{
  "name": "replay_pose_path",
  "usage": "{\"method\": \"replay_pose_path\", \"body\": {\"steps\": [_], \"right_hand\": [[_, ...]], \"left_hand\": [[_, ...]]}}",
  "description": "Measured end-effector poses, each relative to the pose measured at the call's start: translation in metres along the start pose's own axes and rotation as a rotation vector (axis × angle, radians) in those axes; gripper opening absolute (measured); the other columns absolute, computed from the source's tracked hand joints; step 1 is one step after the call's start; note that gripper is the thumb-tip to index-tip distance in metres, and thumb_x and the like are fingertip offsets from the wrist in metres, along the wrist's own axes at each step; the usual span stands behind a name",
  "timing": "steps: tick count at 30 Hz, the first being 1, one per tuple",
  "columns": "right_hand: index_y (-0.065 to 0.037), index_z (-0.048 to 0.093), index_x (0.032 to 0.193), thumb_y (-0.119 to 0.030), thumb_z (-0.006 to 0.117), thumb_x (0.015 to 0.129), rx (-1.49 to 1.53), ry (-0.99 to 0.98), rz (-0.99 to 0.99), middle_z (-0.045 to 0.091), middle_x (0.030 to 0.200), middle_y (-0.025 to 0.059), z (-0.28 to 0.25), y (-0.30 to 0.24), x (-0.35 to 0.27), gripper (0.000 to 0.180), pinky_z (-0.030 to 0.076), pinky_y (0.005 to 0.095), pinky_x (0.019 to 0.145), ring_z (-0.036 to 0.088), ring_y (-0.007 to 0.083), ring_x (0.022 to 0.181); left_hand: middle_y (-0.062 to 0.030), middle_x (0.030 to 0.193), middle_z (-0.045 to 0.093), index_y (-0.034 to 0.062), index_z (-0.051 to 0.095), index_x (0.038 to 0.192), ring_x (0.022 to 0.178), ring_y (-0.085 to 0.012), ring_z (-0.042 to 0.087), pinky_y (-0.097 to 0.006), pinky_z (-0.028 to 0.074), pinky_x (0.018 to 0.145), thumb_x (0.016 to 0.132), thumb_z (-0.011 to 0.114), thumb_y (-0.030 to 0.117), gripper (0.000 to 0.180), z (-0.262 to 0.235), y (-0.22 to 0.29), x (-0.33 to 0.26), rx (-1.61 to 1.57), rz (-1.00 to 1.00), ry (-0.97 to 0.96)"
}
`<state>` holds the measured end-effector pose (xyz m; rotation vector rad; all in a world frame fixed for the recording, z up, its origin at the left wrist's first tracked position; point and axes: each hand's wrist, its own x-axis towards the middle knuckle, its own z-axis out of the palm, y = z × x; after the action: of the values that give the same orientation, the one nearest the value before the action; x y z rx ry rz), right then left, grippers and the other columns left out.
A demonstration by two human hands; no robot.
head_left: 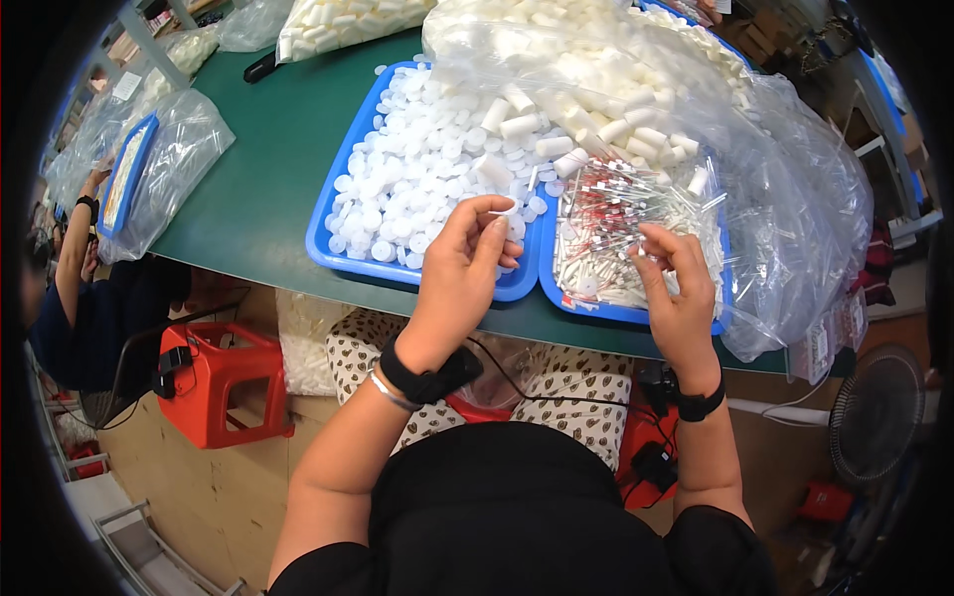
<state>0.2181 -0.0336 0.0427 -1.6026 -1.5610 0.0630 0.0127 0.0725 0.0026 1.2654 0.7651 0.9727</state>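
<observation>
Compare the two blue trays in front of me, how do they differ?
The left tray holds small white round caps and lies uncovered; the right tray holds thin white sticks with red parts and sits partly under a clear plastic bag. The left hand is over the left tray, the right hand over the right. Both are blue, side by side on the green table.

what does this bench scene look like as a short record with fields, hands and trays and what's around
left hand: pinches a thin white stick over the left blue tray
right hand: fingers reach into the thin white and red sticks
left tray contents: small round white caps
right blue tray: sticks, with white tubes in a clear bag behind
table: green
nearby: another person's arm at far left, red stool below
</observation>
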Motion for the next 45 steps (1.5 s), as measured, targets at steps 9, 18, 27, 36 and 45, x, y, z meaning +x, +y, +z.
{"method": "replay_pose_path", "body": {"steps": [9, 18, 27, 36, 45], "right_hand": [[-0.006, 0.064, 0.088, -0.007, 0.075, 0.075, -0.185, -0.272, -0.31, 0.056, 0.071, 0.004, 0.01, -0.036, -0.032, 0.017, 0.035, 0.0362, 0.065, 0.048, 0.0223, 0.065], [-0.005, 0.064, 0.091, -0.006, 0.074, 0.074, -0.267, -0.319, -0.358, 0.05, 0.068, 0.0033, 0.025, -0.042, -0.046, 0.019, 0.035, 0.0361, 0.064, 0.046, 0.0218, 0.065], [-0.003, 0.065, 0.089, -0.005, 0.075, 0.072, -0.322, -0.283, -0.432, 0.044, 0.064, 0.0023, 0.026, -0.048, -0.047, 0.02, 0.034, 0.0343, 0.062, 0.044, 0.0198, 0.06], [-0.006, 0.063, 0.081, -0.009, 0.074, 0.077, -0.184, -0.346, -0.293, 0.049, 0.061, 0.002, 0.023, -0.044, -0.048, 0.012, 0.033, 0.0348, 0.061, 0.045, 0.0203, 0.058], [-0.003, 0.067, 0.075, -0.015, 0.068, 0.088, 0.16, -0.556, 0.334, 0.057, 0.059, 0.0062, 0.016, -0.042, -0.049, 0.018, 0.037, 0.0326, 0.058, 0.047, 0.0186, 0.054]], "left_hand": [[-0.0053, 0.098, 0.063, 0.0006, 0.057, 0.116, 0.083, -0.0116, 0.059, -0.023, 0.05, 0.073, 0.102, 0.051, 0.029, 0.033, -0.002, -0.013, -0.08, -1.024, -0.698, -0.105], [-0.0002, 0.09, 0.055, 0.0032, 0.056, 0.116, 0.079, -0.0083, 0.05, -0.022, 0.044, 0.071, 0.1, 0.053, 0.033, 0.034, -0.001, -0.026, -0.094, -1.202, -0.729, -0.083], [-0.0011, 0.094, 0.06, 0.0026, 0.057, 0.117, 0.084, -0.0084, 0.058, -0.024, 0.049, 0.076, 0.099, 0.057, 0.023, 0.027, 0.002, -0.025, -0.096, -0.815, -0.58, -0.022], [-0.0021, 0.095, 0.063, 0.0006, 0.057, 0.12, 0.083, -0.0086, 0.06, -0.024, 0.05, 0.074, 0.099, 0.057, 0.024, 0.031, -0.001, -0.028, -0.097, -0.79, -0.61, -0.043], [-0.0023, 0.097, 0.063, 0.0003, 0.057, 0.121, 0.081, -0.0076, 0.059, -0.022, 0.049, 0.073, 0.099, 0.057, 0.023, 0.032, -0.003, -0.029, -0.099, -0.802, -0.646, -0.11]]}}
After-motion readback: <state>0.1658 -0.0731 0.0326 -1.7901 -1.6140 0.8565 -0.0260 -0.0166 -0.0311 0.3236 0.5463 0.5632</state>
